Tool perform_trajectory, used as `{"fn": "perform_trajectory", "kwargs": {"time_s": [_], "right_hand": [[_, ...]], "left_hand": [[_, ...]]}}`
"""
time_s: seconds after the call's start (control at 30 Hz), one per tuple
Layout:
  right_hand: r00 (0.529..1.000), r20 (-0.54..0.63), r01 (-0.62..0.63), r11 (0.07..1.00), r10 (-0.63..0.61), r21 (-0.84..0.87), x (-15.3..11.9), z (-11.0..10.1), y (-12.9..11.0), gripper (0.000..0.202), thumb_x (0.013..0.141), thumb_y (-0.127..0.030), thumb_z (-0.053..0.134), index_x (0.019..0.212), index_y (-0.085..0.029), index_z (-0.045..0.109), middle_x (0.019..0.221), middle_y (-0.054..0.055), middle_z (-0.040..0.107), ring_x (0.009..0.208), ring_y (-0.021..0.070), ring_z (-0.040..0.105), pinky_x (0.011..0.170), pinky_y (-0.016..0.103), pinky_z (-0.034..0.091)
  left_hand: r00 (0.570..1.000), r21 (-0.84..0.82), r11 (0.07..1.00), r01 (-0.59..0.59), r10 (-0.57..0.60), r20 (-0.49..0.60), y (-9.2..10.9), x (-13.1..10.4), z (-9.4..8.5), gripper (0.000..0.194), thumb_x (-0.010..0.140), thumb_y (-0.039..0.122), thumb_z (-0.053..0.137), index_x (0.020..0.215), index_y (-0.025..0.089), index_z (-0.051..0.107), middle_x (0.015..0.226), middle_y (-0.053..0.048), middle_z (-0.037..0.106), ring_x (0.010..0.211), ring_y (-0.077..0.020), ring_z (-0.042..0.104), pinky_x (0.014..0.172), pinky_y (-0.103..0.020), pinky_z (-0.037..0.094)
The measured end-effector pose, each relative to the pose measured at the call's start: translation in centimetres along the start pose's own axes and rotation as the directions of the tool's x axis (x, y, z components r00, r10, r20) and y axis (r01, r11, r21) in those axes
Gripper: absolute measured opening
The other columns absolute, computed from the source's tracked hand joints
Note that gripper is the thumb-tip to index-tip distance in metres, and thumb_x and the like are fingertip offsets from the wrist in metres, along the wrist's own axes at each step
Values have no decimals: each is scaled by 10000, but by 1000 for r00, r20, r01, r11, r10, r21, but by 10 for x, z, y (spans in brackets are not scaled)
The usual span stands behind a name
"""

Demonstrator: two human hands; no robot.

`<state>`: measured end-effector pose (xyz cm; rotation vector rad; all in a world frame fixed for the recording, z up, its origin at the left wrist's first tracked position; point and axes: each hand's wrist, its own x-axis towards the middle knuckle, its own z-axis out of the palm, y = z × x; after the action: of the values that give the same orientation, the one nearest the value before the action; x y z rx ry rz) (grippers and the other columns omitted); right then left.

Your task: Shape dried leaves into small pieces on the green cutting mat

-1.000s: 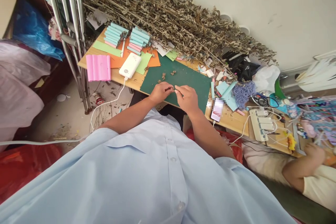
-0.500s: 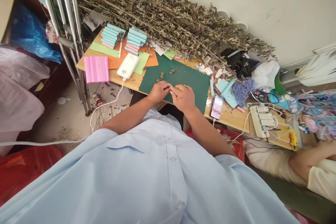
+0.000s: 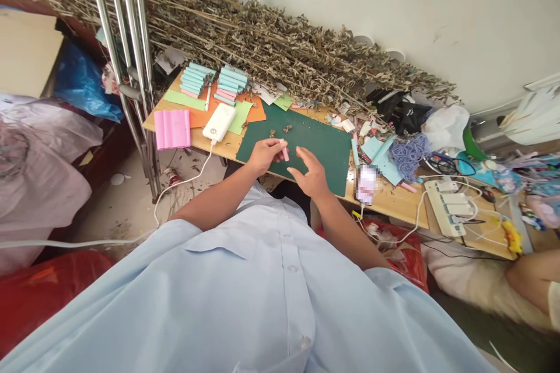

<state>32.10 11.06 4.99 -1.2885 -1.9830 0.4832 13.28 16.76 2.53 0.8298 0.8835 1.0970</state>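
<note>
Over the near edge of the green cutting mat [image 3: 324, 140], my left hand [image 3: 263, 155] pinches a small pink paper roll [image 3: 286, 151] between thumb and fingers. The roll stands roughly upright in the grip. Just to its right, my right hand [image 3: 311, 173] is apart from the roll, thumb and fingers spread with nothing in them. Dried leaf bits [image 3: 286, 128] lie on the mat beyond my hands. Left of the mat are stacked blue and pink paper rolls [image 3: 231, 80], pink paper sheets [image 3: 172, 129] and a white power bank [image 3: 219, 122].
Dried leafy stalks [image 3: 262, 41] are heaped along the wall behind the table. Metal crutches [image 3: 126, 41] lean at the left. On the right are a phone [image 3: 366, 185], purple yarn [image 3: 410, 156] and a power strip [image 3: 444, 207]. Another person's arm [image 3: 531, 274] shows at far right.
My hands were together, fingertips meeting; now they have parted. The pink roll shows in my left hand, while my right hand has opened and moved slightly right. The whole view has shifted a little.
</note>
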Motion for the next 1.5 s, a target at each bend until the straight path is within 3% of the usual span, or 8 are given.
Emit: {"fn": "perform_trajectory", "kwargs": {"time_s": [0.13, 0.3, 0.53, 0.67, 0.8, 0.97, 1.27, 1.5], "right_hand": [[998, 55, 11, 986, -20, 166, 3, -5, -6, 862, 861, -435, 785, 1607, -255, 392, 1606, 147, 484, 1446, 316, 522, 1167, 537, 493], [992, 124, -58, 943, 18, 328, 9, -11, -11, 964, 858, -537, 781, 1647, -267, 299, 1628, 150, 454, 1480, 323, 483, 1186, 538, 470], [992, 113, 18, 943, -59, 332, 5, -15, -18, 993, 866, -588, 750, 1660, -244, 263, 1522, 148, 548, 1369, 315, 574, 1159, 531, 496], [988, 37, 140, 969, -151, 205, -4, -21, -24, 1014, 860, -552, 750, 1668, -236, 223, 1467, 154, 578, 1330, 335, 594, 1152, 558, 497], [985, 10, 169, 984, -170, 58, -10, -26, -30, 1063, 823, -590, 767, 1668, -249, 218, 1449, 175, 594, 1316, 382, 597, 1142, 602, 496], [979, 44, 194, 977, -199, 90, -12, -32, -34, 1080, 836, -606, 761, 1675, -252, 180, 1493, 173, 565, 1347, 379, 580, 1161, 590, 483], [992, 17, 118, 981, -122, 156, -21, -31, -29, 1068, 829, -587, 778, 1668, -252, 209, 1434, 153, 590, 1307, 355, 592, 1154, 566, 484], [995, -96, 5, 946, 28, 325, -36, -24, -23, 1057, 837, -521, 770, 1666, -255, 170, 1360, 136, 598, 1251, 312, 612, 1107, 521, 519]], "left_hand": [[977, -227, 953, 203, -182, 111, 16, -9, 8, 411, 768, 469, 880, 922, 116, 737, 746, -58, 732, 581, -105, 638, 519, -210, 477], [941, -266, 911, 315, -264, 209, 23, -22, 17, 362, 809, 425, 865, 917, 103, 739, 742, -65, 730, 580, -110, 645, 536, -223, 487], [918, -274, 896, 349, -268, 293, 28, -37, 26, 376, 750, 393, 915, 895, 89, 748, 724, -48, 715, 574, -100, 638, 561, -222, 487], [895, -261, 886, 384, -288, 340, 33, -49, 29, 424, 730, 416, 927, 922, 76, 762, 738, -59, 722, 595, -107, 652, 589, -226, 501], [876, -242, 878, 414, -312, 368, 39, -61, 32, 430, 710, 392, 943, 940, 71, 773, 757, -75, 734, 649, -130, 685, 609, -227, 507], [881, -239, 882, 407, -310, 356, 42, -68, 35, 413, 709, 377, 943, 936, 78, 772, 715, -57, 715, 594, -115, 655, 574, -224, 487], [881, -221, 883, 413, -327, 341, 33, -68, 40, 396, 719, 385, 933, 914, 81, 772, 705, -57, 709, 598, -116, 652, 576, -223, 494], [833, -225, 848, 479, -358, 422, 27, -72, 54, 386, 802, 410, 854, 996, 88, 767, 810, -103, 750, 634, -146, 680, 586, -249, 516]]}}
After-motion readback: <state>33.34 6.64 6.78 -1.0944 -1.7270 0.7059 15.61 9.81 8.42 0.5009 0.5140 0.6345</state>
